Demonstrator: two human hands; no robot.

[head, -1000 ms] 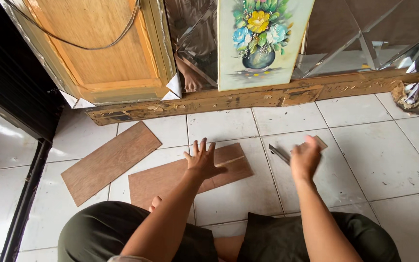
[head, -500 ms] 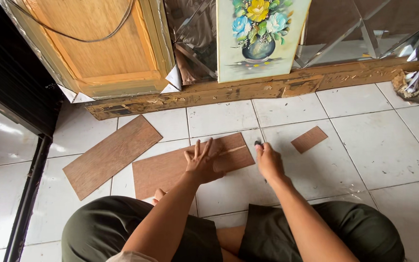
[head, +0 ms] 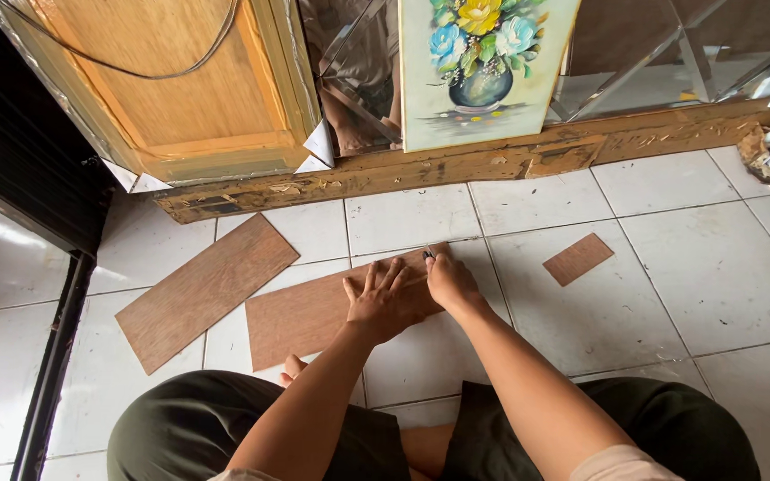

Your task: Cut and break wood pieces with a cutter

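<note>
Three brown wood-grain planks lie on the white tiled floor (head: 688,276): a long plank (head: 207,289) at left, a middle plank (head: 305,312), and a small offcut (head: 578,258) at right. The left hand (head: 385,298) presses flat, fingers spread, on the middle plank. The right hand (head: 449,281), now beside it rather than near the offcut, is clenched around a small dark tool (head: 427,256).

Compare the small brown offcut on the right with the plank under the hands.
The small offcut is far shorter than the plank. The offcut lies alone, untouched; the plank is pressed flat by the left hand, with the right hand holding a small tool at its edge. Both are brown wood-grain pieces on white tiles.
</note>
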